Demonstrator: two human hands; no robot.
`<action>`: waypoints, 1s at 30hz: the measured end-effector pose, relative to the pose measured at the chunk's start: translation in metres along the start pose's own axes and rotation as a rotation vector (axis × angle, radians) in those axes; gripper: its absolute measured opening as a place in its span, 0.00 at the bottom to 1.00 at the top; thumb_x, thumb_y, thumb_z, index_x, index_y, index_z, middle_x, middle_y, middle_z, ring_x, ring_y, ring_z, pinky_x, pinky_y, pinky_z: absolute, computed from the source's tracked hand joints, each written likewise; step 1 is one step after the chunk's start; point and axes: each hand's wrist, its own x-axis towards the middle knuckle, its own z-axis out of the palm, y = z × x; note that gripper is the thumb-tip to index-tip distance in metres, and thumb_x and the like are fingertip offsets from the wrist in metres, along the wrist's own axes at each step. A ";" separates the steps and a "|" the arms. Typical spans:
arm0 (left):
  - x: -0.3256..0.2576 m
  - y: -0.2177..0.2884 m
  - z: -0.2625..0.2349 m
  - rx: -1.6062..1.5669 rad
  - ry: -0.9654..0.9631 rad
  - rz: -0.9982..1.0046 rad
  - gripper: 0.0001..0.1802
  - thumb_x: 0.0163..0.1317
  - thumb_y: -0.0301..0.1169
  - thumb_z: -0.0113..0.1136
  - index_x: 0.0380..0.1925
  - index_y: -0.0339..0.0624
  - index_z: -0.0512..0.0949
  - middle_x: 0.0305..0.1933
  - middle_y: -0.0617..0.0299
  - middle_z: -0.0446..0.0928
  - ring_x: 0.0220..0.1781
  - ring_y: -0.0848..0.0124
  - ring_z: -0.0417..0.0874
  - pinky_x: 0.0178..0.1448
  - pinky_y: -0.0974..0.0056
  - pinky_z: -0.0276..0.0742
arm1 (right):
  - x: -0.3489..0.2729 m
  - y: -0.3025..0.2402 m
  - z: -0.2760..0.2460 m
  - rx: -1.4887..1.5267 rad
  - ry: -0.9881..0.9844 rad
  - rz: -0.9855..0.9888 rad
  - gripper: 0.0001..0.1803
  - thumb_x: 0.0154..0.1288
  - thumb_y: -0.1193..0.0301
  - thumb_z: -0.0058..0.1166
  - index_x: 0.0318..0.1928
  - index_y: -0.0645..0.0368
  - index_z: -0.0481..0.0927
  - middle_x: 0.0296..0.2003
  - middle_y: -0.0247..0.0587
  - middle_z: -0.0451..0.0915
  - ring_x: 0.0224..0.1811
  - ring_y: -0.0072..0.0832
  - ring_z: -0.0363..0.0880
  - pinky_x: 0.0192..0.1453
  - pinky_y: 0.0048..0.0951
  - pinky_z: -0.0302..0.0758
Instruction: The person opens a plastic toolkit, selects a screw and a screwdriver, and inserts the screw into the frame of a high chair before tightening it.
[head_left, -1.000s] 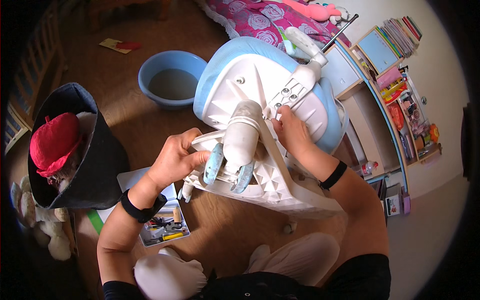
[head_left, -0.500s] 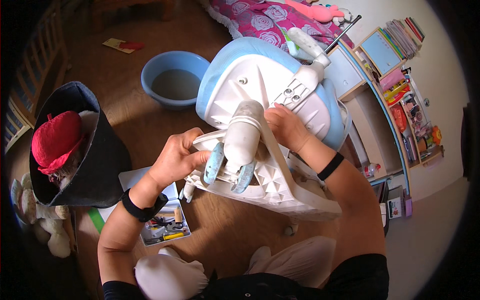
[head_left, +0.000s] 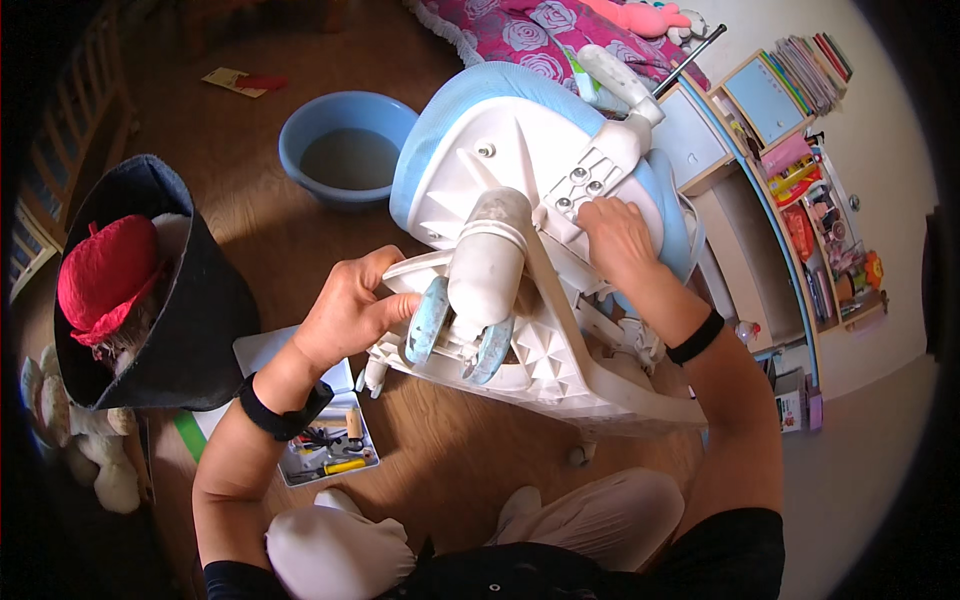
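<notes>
A white and blue swivel chair lies tipped over before me. Its light-blue seat (head_left: 470,90) shows a white underside, and its white base (head_left: 560,365) faces me. My left hand (head_left: 350,305) is closed on a leg of the base, thumb against the dirty blue caster (head_left: 427,322). My right hand (head_left: 620,240) is at the white armrest bracket (head_left: 590,185), by its bolts. Its fingers are curled together at the bracket's lower end, and what they pinch, if anything, is hidden. The white armrest (head_left: 615,78) points up and away.
A blue basin (head_left: 295,170) with murky water stands beyond the chair. An open toolbox (head_left: 372,455) with several tools is on the wooden floor near my left forearm. At left is a dark bin (head_left: 210,320) with a red hat (head_left: 110,275). Shelves (head_left: 740,250) line the right.
My right hand has moved right and slightly down along the underside, uncovering the bracket's lower end. The chair has shifted slightly. My left hand keeps its hold on the base.
</notes>
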 end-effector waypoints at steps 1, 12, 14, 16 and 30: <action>0.000 0.000 0.000 -0.010 0.000 0.000 0.23 0.53 0.44 0.69 0.35 0.33 0.76 0.28 0.58 0.78 0.31 0.77 0.74 0.37 0.67 0.73 | 0.001 0.004 0.003 -0.003 0.032 -0.010 0.06 0.55 0.79 0.45 0.33 0.58 0.75 0.32 0.43 0.76 0.41 0.40 0.75 0.48 0.39 0.69; -0.001 -0.003 0.002 -0.053 -0.008 -0.030 0.24 0.52 0.45 0.69 0.35 0.33 0.76 0.28 0.60 0.77 0.32 0.77 0.73 0.38 0.67 0.73 | 0.006 0.017 0.020 0.251 0.151 -0.055 0.07 0.52 0.82 0.49 0.30 0.59 0.77 0.29 0.44 0.75 0.38 0.42 0.74 0.46 0.38 0.70; -0.001 -0.003 0.002 -0.083 -0.005 -0.043 0.24 0.52 0.45 0.69 0.35 0.33 0.76 0.28 0.59 0.77 0.32 0.77 0.73 0.38 0.67 0.73 | 0.007 0.014 0.020 0.323 0.188 -0.114 0.06 0.53 0.82 0.49 0.30 0.59 0.77 0.29 0.44 0.76 0.38 0.42 0.75 0.46 0.39 0.71; -0.001 -0.004 0.001 -0.044 -0.005 -0.021 0.24 0.52 0.44 0.68 0.35 0.32 0.75 0.28 0.58 0.77 0.32 0.77 0.73 0.38 0.67 0.73 | 0.009 0.012 0.021 0.322 0.186 -0.110 0.06 0.53 0.82 0.49 0.30 0.59 0.78 0.29 0.44 0.76 0.38 0.42 0.76 0.46 0.38 0.72; 0.000 0.004 0.001 -0.036 -0.005 -0.028 0.22 0.52 0.40 0.69 0.36 0.32 0.76 0.30 0.57 0.79 0.32 0.76 0.75 0.39 0.66 0.74 | 0.012 0.012 0.026 0.253 0.197 -0.030 0.06 0.55 0.82 0.51 0.32 0.60 0.78 0.28 0.46 0.76 0.35 0.44 0.76 0.40 0.39 0.74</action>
